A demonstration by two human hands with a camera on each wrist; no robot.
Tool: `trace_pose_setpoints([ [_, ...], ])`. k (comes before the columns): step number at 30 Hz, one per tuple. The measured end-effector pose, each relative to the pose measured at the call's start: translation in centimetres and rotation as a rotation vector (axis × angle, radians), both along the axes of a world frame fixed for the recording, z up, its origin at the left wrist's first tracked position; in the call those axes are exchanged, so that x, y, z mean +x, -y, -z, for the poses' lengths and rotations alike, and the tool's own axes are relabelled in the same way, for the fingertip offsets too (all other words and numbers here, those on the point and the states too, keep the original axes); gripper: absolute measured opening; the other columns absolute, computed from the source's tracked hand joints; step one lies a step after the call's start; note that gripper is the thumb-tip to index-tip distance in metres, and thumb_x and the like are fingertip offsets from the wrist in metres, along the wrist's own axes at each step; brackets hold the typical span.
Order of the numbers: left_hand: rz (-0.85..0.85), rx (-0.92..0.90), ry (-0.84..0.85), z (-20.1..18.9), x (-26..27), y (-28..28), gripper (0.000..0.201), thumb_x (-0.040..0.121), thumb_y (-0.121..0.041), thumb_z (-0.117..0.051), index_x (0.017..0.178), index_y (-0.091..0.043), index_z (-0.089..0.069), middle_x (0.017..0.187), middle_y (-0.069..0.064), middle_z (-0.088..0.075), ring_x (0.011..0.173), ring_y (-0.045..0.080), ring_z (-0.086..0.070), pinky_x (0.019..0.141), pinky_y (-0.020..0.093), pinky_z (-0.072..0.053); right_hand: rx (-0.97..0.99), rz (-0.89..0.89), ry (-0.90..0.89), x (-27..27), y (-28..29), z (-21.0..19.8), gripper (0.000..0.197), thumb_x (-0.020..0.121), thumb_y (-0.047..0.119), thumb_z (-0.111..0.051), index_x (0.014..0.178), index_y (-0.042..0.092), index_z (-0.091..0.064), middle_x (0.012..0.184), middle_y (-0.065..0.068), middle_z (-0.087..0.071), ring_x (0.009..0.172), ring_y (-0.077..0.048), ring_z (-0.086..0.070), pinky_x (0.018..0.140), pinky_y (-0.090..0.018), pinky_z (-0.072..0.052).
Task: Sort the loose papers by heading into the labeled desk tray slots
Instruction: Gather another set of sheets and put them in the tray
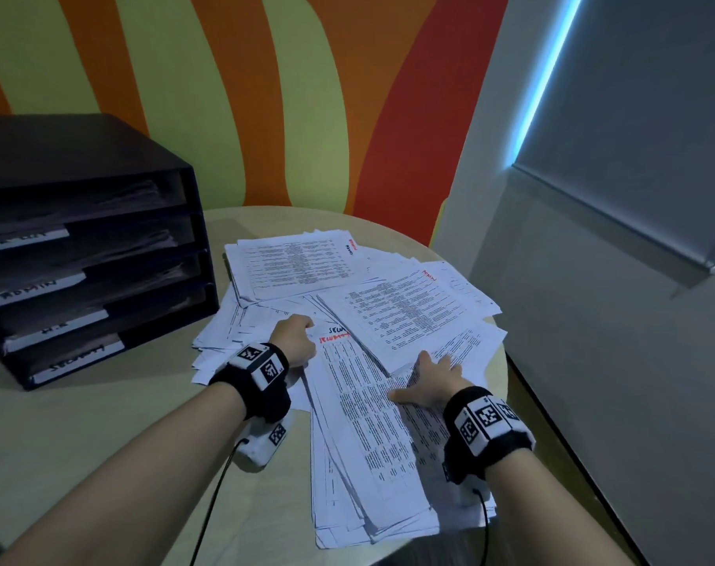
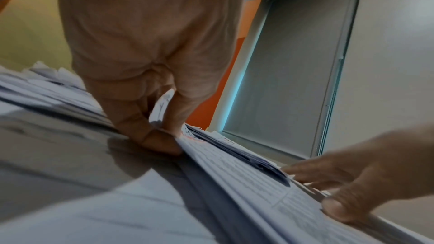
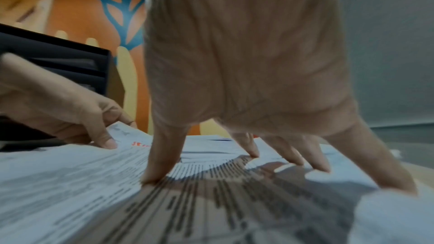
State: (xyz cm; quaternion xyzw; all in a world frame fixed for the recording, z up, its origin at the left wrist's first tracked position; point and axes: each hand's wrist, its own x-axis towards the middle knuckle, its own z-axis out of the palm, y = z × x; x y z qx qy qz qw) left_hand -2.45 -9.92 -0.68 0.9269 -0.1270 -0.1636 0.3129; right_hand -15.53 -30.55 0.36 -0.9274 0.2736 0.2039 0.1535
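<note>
Forearms: both bare, nearest the head camera, reaching forward from the lower edge, each with a black wrist band carrying white coded markers and a cable.
Table: round, pale wood, set against a wall striped orange, green and red.
Desk tray: black unit with four stacked slots at the table's left rear; white label strips on the slot fronts, one reading ADMIN; the other labels are too blurred to read with certainty. Sheets already lie inside the slots.
Loose papers: wide spread of printed sheets on the table's right half, overlapping at several angles; red and black handwritten headings on the top corners of some.
Long sheet: lies on top of the spread between the two hands, heading in red and black at its far end.
Left hand: palm down, fingers curled; thumb and fingertips pinch the far left corner of the long sheet, lifting its edge slightly.
Right hand: flat, fingers straight and splayed, tips pressing down on the papers at the right edge of the long sheet; grips nothing.
Spacing: hands apart, one at each side of the long sheet.
</note>
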Motion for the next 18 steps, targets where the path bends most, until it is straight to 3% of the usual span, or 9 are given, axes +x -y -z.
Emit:
trace_pose_setpoints([
  [3, 0.02, 0.086, 0.019, -0.5, 0.5, -2.5, 0.057, 0.091, 0.0, -0.057, 0.144, -0.004, -0.037, 0.14, 0.019, -0.045, 0.092, 0.029, -0.063, 0.069, 0.028, -0.046, -0.038, -0.081, -0.068, -0.2, -2.0, -0.2, 0.106, 0.078, 0.067, -0.062, 0.152, 0.013, -0.008, 0.156, -0.027, -0.005, 0.143, -0.048, -0.009, 0.11, -0.056, -0.028],
  [5, 0.011, 0.143, 0.026, -0.8, 1.0, -5.0, 0.06, 0.091, -0.002, -0.058, 0.146, -0.005, -0.035, 0.144, 0.018, -0.043, 0.111, 0.03, -0.06, 0.075, 0.027, -0.044, -0.054, -0.135, -0.089, 0.1, -3.3, 0.1, 0.101, 0.074, 0.068, -0.065, 0.145, 0.012, -0.02, 0.148, -0.028, -0.024, 0.135, -0.048, -0.028, 0.105, -0.056, -0.037],
  [7, -0.024, 0.172, 0.041, -1.0, 1.4, -7.7, 0.059, 0.09, -0.003, -0.06, 0.145, -0.005, -0.038, 0.144, 0.016, -0.045, 0.118, 0.03, -0.055, 0.078, 0.026, -0.044, -0.069, -0.191, -0.092, 0.5, -4.6, 0.1, 0.097, 0.071, 0.068, -0.067, 0.139, 0.01, -0.028, 0.137, -0.026, -0.039, 0.125, -0.043, -0.043, 0.099, -0.051, -0.044],
  [9, -0.059, 0.167, 0.048, -0.8, 1.5, -9.9, 0.054, 0.087, -0.004, -0.064, 0.138, -0.005, -0.046, 0.134, 0.017, -0.054, 0.111, 0.03, -0.058, 0.077, 0.028, -0.045, -0.089, -0.22, -0.085, 0.8, -5.8, 0.0, 0.095, 0.069, 0.067, -0.068, 0.135, 0.009, -0.032, 0.132, -0.023, -0.046, 0.12, -0.038, -0.048, 0.095, -0.046, -0.047],
  [11, -0.101, 0.122, 0.035, -0.4, 1.5, -11.6, 0.045, 0.082, -0.006, -0.072, 0.123, -0.007, -0.053, 0.114, 0.016, -0.063, 0.093, 0.027, -0.061, 0.075, 0.033, -0.049, -0.105, -0.229, -0.086, 0.9, -6.7, -0.3, 0.097, 0.065, 0.067, -0.07, 0.134, 0.009, -0.033, 0.128, -0.02, -0.049, 0.117, -0.036, -0.05, 0.091, -0.044, -0.05],
  [13, -0.142, 0.047, 0.017, -0.1, 1.3, -12.8, 0.047, 0.077, -0.008, -0.079, 0.112, -0.01, -0.048, 0.107, 0.013, -0.06, 0.087, 0.024, -0.057, 0.069, 0.036, -0.051, -0.111, -0.233, -0.083, 1.0, -7.1, -0.3, 0.102, 0.061, 0.068, -0.071, 0.135, 0.009, -0.034, 0.124, -0.016, -0.052, 0.112, -0.034, -0.053, 0.086, -0.042, -0.052],
  [16, -0.118, 0.003, 0.07, 0.0, 1.0, -13.5, 0.047, 0.074, -0.005, -0.081, 0.106, -0.011, -0.046, 0.105, 0.013, -0.051, 0.076, 0.025, -0.057, 0.047, 0.025, -0.043, -0.092, -0.224, -0.054, 0.6, -7.3, -0.8, 0.097, 0.065, 0.061, -0.075, 0.135, 0.008, -0.034, 0.125, -0.014, -0.054, 0.113, -0.033, -0.054, 0.088, -0.042, -0.052],
  [18, -0.068, 0.018, 0.12, -0.1, 0.7, -13.4, 0.039, 0.075, -0.006, -0.08, 0.101, -0.013, -0.052, 0.109, 0.01, -0.042, 0.067, 0.023, -0.056, 0.042, 0.02, -0.042, -0.086, -0.212, -0.029, 0.2, -7.3, -1.1, 0.091, 0.07, 0.054, -0.076, 0.137, 0.01, -0.033, 0.127, -0.013, -0.053, 0.114, -0.031, -0.054, 0.09, -0.04, -0.052],
])
